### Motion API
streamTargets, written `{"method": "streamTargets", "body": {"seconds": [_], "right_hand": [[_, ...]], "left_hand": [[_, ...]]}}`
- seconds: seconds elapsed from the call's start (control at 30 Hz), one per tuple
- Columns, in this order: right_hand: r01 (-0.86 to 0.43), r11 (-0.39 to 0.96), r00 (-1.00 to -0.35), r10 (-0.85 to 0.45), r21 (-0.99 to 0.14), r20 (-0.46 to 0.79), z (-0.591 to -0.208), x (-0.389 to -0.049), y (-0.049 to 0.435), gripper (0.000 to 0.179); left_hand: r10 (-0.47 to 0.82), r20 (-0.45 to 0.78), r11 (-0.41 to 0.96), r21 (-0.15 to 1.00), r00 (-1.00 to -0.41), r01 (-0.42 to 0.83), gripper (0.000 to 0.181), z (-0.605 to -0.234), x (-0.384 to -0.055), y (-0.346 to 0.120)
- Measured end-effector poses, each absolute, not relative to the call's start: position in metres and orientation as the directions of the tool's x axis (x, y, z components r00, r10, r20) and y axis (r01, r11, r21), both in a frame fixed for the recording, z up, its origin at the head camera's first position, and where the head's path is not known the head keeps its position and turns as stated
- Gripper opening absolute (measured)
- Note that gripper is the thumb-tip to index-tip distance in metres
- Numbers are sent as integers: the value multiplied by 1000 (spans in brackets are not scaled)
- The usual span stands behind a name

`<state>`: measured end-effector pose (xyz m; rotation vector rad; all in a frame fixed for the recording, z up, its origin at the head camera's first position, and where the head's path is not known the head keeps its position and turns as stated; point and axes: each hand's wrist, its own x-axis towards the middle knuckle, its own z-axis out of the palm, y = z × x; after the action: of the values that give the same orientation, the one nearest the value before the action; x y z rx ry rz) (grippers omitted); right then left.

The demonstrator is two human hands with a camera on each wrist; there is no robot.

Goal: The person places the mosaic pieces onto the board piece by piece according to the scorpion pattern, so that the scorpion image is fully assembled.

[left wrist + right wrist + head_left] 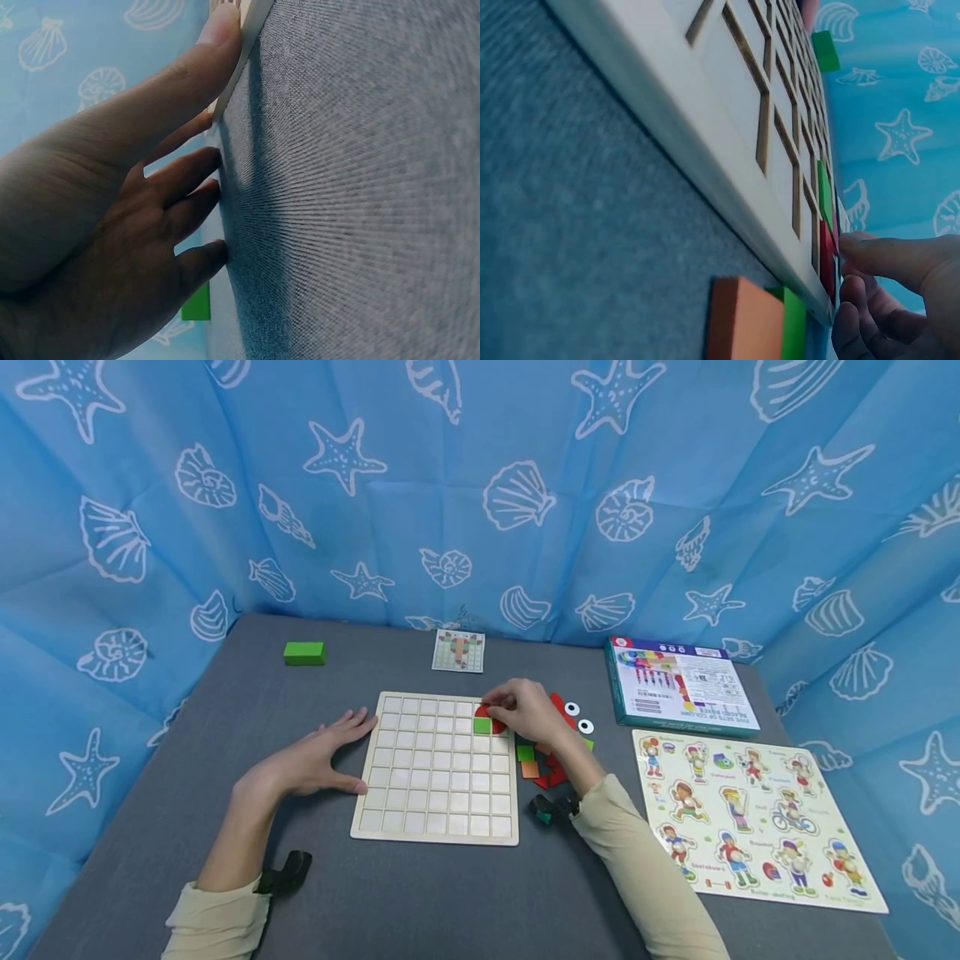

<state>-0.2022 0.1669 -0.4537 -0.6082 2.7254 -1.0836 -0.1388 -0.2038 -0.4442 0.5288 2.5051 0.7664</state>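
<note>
A pale wooden grid board (427, 768) lies on the grey table between the two hands. My left hand (315, 756) is spread at the board's left side, its thumb and fingertips touching the edge; the left wrist view shows the thumb on the rim. At the far right corner my right hand (528, 710) pinches a red piece (827, 259), partly hidden by the fingers. Beside it a green square (482, 725) sits in a cell. Another bit of red shows at the top edge of that group, its outline covered by the fingertips.
Loose red, green and orange pieces (530, 769) lie right of the board, with googly eyes (586, 727) among them. A picture card (458, 651) lies behind the board, a green block (304, 653) far left. A flat box (682, 685) and a sports puzzle board (757, 818) occupy the right side.
</note>
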Motion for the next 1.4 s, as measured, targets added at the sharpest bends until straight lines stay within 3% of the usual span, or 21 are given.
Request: {"method": "streamTargets", "body": {"seconds": [0.27,0.47,0.87,1.4], "right_hand": [[-229,610,-938,-346,-758,5,-450,-192,185,20],[-250,608,-945,-322,-754,54,-450,-190,208,20],[-164,702,-983,-173,-693,58,-451,-187,262,26],[-60,775,-987,-140,-629,-78,-451,-190,277,23]], "left_hand": [[479,-318,772,595,-818,221,113,-444,-138,-204],[479,-320,775,591,-817,222,113,-445,-138,-205],[475,-314,771,600,-822,216,112,-445,-138,-205],[481,-321,765,609,-816,211,111,-445,-139,-205]]}}
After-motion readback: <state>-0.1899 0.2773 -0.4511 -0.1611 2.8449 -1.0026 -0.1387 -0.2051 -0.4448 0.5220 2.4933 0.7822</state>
